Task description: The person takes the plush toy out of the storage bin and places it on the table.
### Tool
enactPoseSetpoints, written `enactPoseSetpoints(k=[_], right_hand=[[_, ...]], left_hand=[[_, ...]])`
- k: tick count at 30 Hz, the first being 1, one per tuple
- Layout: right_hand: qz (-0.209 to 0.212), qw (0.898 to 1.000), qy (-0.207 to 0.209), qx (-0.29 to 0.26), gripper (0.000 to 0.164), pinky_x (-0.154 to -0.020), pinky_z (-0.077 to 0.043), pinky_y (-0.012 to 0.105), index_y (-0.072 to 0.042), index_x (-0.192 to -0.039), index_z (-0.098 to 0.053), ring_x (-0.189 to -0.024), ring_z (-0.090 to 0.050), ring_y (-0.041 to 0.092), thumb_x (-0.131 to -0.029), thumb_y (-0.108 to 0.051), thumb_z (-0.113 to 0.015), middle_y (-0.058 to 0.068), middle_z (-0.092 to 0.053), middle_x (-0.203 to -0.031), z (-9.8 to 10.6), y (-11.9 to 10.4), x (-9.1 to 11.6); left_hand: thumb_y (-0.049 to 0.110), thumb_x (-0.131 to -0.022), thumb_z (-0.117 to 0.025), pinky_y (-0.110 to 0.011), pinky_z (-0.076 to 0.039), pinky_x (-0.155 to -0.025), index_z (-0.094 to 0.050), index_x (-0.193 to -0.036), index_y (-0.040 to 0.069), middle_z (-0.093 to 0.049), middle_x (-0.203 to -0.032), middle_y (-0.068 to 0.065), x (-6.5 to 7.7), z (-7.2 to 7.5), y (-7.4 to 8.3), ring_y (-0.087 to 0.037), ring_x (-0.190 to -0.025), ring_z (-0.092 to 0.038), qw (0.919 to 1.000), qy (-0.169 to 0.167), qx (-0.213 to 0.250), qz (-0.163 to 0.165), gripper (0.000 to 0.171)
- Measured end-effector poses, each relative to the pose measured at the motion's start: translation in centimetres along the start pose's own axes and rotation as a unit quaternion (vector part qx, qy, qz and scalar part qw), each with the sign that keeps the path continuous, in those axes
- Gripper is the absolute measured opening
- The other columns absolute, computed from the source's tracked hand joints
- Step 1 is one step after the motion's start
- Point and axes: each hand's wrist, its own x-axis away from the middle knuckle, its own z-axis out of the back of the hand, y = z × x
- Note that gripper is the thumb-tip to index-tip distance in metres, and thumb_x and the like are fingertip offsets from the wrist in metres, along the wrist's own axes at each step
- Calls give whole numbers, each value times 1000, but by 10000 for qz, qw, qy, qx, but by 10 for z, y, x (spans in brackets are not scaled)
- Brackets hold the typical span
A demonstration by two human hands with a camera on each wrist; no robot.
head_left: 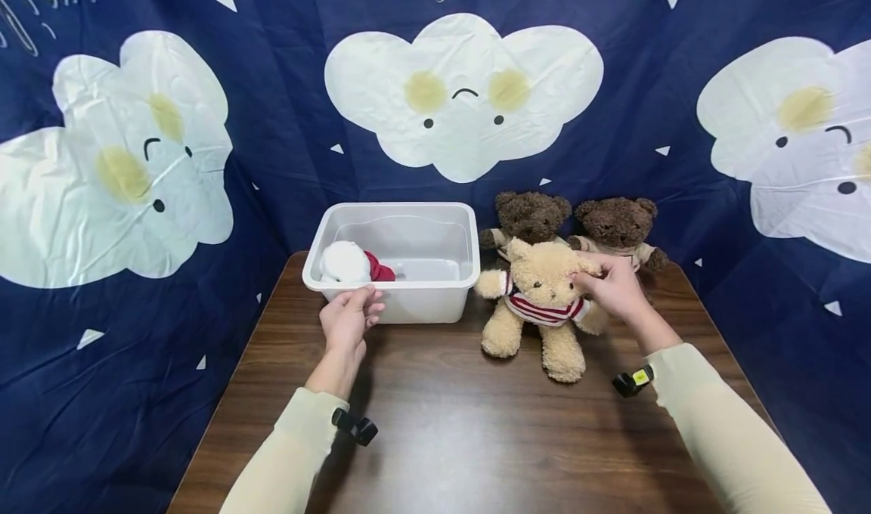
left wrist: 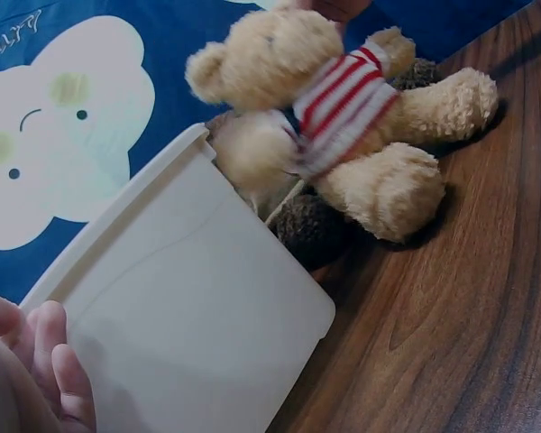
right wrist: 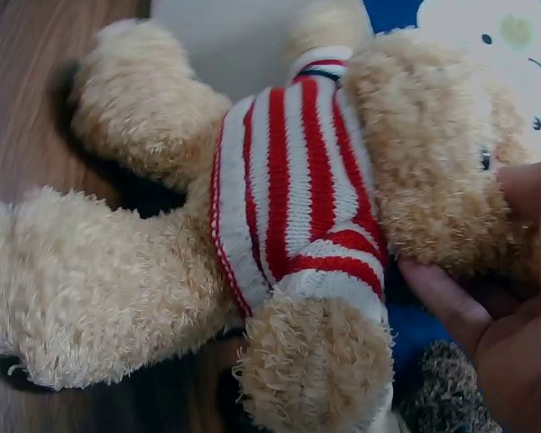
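Three bears are to the right of the white tub (head_left: pixel 422 304): a light bear (head_left: pixel 542 311) in a red-striped top, just beside the tub's right end, with a dark bear (head_left: pixel 533 215) and a second dark bear (head_left: pixel 618 223) partly hidden behind it. The right hand (head_left: pixel 618 286) is the nearer to the light bear, on the side away from the tub; its grip grasps the side of the head by the ear, thumb close to the eye. From that grip, the bear's body lies toward the tub and toward the person. Its long axis runs from the head, beside the tub's right end, to the feet, out past the tub's near wall on the table (head_left: pixel 476 423) side, so it crosses the tub's length. The face and belly point toward the person, and one arm sticks out toward the tub; I cannot tell whether the feet carry any weight. The left hand (head_left: pixel 350 321) is at the tub's near rim with fingers curled, though whether it pinches the rim I cannot tell. Inside the tub, at its left end, lies a white toy (head_left: pixel 345 261) with red cloth.
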Motion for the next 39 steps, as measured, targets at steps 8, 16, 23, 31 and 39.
enactPoseSetpoints(k=[8, 16, 23, 31, 39], right_hand=[[234, 9968, -739, -196, 49, -88, -49, 8, 0, -141, -59, -108, -59, -8, -94, -6, -73, 22, -65, -135, -9, 7, -8], [-132, 9925, -1131, -453, 53, -78, -61, 23, -6, -149, -51, -90, -69, 1, -100, -13, -67, 25, -67, -128, -17, 15, -19], [-667, 9879, -1049, -926, 52, -79, -63, 31, -2, -145, -52, -87, -70, 5, -99, -18, -70, 8, -66, -111, -16, 19, -23], [-373, 9948, -922, -238, 53, -77, -61, 30, -8, -143, -56, -86, -70, 8, -97, -26, -74, 19, -67, -126, -11, 6, -29], [-54, 9967, -790, 190, 47, -90, -53, 32, -8, -138, -61, -116, -61, 25, -99, -32, -70, 12, -63, -139, -4, -15, -37]], left_hand=[[13, -92, -74, -17, -48, -46, -69, -90, 4, -77, -73, 2, -1, 1, 1, -9, -58, -71, 10000, -8, 40, -15, 11], [15, -93, -74, -18, -48, -48, -68, -89, 5, -77, -74, 2, -1, -1, 2, -10, -59, -71, 10000, 19, 35, 57, 11], [14, -92, -74, -18, -49, -47, -70, -88, 7, -78, -75, -1, -1, 0, 0, -10, -58, -71, 10000, -23, -14, 24, 9], [14, -92, -74, -18, -49, -47, -69, -94, 2, -78, -75, 0, -1, 0, -1, -10, -58, -71, 10000, -16, -62, 18, 13], [14, -92, -74, -18, -49, -48, -68, -95, 1, -78, -76, -2, 1, 0, 1, -10, -58, -71, 10000, -34, -28, 54, 14]])
